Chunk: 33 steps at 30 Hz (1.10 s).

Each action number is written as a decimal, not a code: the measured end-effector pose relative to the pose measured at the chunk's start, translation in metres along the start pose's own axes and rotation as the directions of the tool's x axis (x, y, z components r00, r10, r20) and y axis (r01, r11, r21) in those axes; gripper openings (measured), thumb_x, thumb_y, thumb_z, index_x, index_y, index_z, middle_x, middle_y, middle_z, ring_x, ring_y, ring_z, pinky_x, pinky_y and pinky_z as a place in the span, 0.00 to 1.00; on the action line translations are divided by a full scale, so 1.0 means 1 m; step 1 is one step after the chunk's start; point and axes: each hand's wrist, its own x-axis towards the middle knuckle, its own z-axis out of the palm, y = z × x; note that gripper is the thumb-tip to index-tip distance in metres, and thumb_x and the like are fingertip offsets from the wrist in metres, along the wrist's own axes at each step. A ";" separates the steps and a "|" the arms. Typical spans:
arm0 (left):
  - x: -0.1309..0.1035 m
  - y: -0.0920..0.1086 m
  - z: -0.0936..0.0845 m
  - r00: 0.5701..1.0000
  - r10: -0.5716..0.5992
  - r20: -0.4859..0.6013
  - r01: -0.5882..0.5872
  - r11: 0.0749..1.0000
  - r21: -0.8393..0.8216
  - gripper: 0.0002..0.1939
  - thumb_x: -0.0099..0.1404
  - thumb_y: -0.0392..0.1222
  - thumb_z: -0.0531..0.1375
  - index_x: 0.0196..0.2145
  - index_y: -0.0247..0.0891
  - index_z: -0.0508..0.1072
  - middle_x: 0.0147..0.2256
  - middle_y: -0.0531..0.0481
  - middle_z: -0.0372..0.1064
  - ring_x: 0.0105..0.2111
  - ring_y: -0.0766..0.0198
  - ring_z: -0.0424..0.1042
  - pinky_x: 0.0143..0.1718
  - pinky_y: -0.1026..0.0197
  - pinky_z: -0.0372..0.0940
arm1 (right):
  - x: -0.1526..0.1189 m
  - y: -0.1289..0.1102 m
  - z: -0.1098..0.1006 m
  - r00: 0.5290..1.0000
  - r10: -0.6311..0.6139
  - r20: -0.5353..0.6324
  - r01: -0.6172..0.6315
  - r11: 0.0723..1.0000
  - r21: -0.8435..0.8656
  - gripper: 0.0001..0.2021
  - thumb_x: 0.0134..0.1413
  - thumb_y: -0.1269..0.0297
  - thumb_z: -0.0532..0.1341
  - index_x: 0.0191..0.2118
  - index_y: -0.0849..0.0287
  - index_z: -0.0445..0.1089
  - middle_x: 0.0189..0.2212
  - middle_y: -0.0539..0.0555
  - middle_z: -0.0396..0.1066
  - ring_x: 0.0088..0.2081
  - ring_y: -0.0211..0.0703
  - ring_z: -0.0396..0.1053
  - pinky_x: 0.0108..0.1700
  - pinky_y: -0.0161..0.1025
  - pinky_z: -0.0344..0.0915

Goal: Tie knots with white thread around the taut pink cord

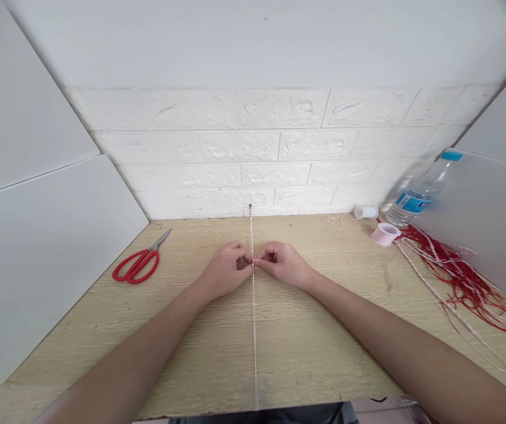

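A thin pink cord (pixel 255 341) runs from the wall's base straight down over the table's front edge. Its far part is a braided pink and red length (pixel 251 229), fixed at a small dark spot low on the wall. My left hand (pixel 232 268) pinches the cord from the left, just below the braided length. From the right, my right hand (pixel 283 262) pinches at the same spot, fingertips close to those of the left. Any fine thread between the fingertips is too small to make out.
Red-handled scissors (pixel 140 259) lie at the left. Toward the back right are a white spool (pixel 366 212), a pink spool (pixel 386 234) and a water bottle (pixel 418 197). Red and pink cords (pixel 465 274) spread along the right side of the wooden table (pixel 191 371).
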 end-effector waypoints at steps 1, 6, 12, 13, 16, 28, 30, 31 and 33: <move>0.000 0.001 0.000 1.000 -0.006 -0.016 0.006 1.000 0.017 0.06 0.58 0.42 0.57 0.27 0.39 0.71 0.31 0.50 0.64 0.30 0.64 0.63 0.33 0.61 0.59 | 0.000 0.000 0.000 1.000 0.002 -0.004 -0.002 1.000 -0.009 0.08 0.52 0.61 0.61 0.29 0.60 0.72 0.25 0.50 0.67 0.26 0.35 0.60 0.26 0.34 0.57; 0.001 0.005 -0.003 0.996 0.005 -0.088 0.008 0.989 0.145 0.04 0.57 0.40 0.57 0.26 0.39 0.69 0.30 0.51 0.64 0.33 0.62 0.64 0.38 0.58 0.59 | 0.000 -0.004 0.000 1.000 0.011 -0.012 -0.011 0.999 -0.032 0.08 0.53 0.61 0.59 0.30 0.60 0.71 0.25 0.50 0.67 0.26 0.35 0.61 0.26 0.34 0.57; 0.003 0.004 -0.007 0.979 0.000 -0.204 0.054 0.965 0.258 0.05 0.57 0.40 0.57 0.25 0.39 0.67 0.31 0.51 0.66 0.35 0.61 0.65 0.43 0.55 0.56 | -0.001 -0.005 0.000 0.999 0.037 -0.005 -0.037 0.999 0.001 0.07 0.53 0.62 0.59 0.30 0.60 0.70 0.25 0.49 0.67 0.26 0.35 0.61 0.26 0.33 0.58; 0.003 0.003 -0.007 0.975 -0.006 -0.220 0.066 0.963 0.263 0.05 0.57 0.40 0.57 0.25 0.39 0.67 0.31 0.51 0.66 0.35 0.61 0.65 0.43 0.56 0.56 | -0.001 -0.004 0.000 0.999 0.042 -0.006 -0.042 0.999 0.002 0.07 0.53 0.62 0.59 0.30 0.60 0.70 0.25 0.49 0.67 0.26 0.35 0.61 0.26 0.33 0.58; 0.004 0.003 -0.010 0.954 -0.027 -0.297 0.116 0.951 0.286 0.04 0.58 0.39 0.55 0.25 0.39 0.65 0.31 0.51 0.67 0.36 0.60 0.65 0.42 0.56 0.56 | -0.001 -0.003 0.000 0.998 0.055 -0.004 -0.055 0.998 0.003 0.07 0.53 0.63 0.59 0.31 0.60 0.70 0.24 0.49 0.67 0.26 0.35 0.61 0.26 0.33 0.58; 0.004 0.000 -0.019 0.946 -0.222 -0.235 0.166 0.957 -0.238 0.11 0.58 0.40 0.50 0.19 0.38 0.58 0.27 0.52 0.65 0.31 0.63 0.63 0.33 0.59 0.56 | 0.000 -0.002 -0.001 0.998 0.056 -0.001 -0.056 0.998 -0.009 0.08 0.52 0.62 0.59 0.29 0.60 0.70 0.23 0.49 0.66 0.25 0.35 0.60 0.25 0.33 0.56; 0.004 -0.001 -0.020 0.952 -0.257 -0.166 0.183 0.913 -0.364 0.11 0.55 0.39 0.52 0.17 0.37 0.57 0.29 0.51 0.68 0.33 0.63 0.64 0.33 0.59 0.56 | 0.000 -0.001 -0.001 0.999 0.051 0.004 -0.051 0.999 -0.009 0.08 0.52 0.61 0.59 0.29 0.60 0.70 0.23 0.49 0.65 0.25 0.35 0.60 0.25 0.33 0.56; 0.004 -0.001 -0.020 0.953 -0.271 -0.139 0.191 0.887 -0.419 0.11 0.54 0.39 0.52 0.17 0.37 0.57 0.30 0.51 0.70 0.34 0.62 0.65 0.33 0.60 0.56 | 0.000 0.000 -0.001 0.999 0.049 0.005 -0.049 0.999 -0.007 0.08 0.52 0.62 0.59 0.29 0.60 0.69 0.23 0.49 0.65 0.25 0.35 0.60 0.25 0.33 0.56; 0.004 0.001 -0.022 0.952 -0.291 -0.096 0.200 0.827 -0.526 0.10 0.51 0.38 0.53 0.15 0.37 0.58 0.32 0.49 0.72 0.35 0.61 0.66 0.33 0.59 0.58 | 0.000 0.000 -0.001 0.999 0.043 0.003 -0.043 0.999 -0.002 0.08 0.52 0.62 0.59 0.29 0.60 0.69 0.23 0.49 0.65 0.25 0.35 0.60 0.25 0.33 0.56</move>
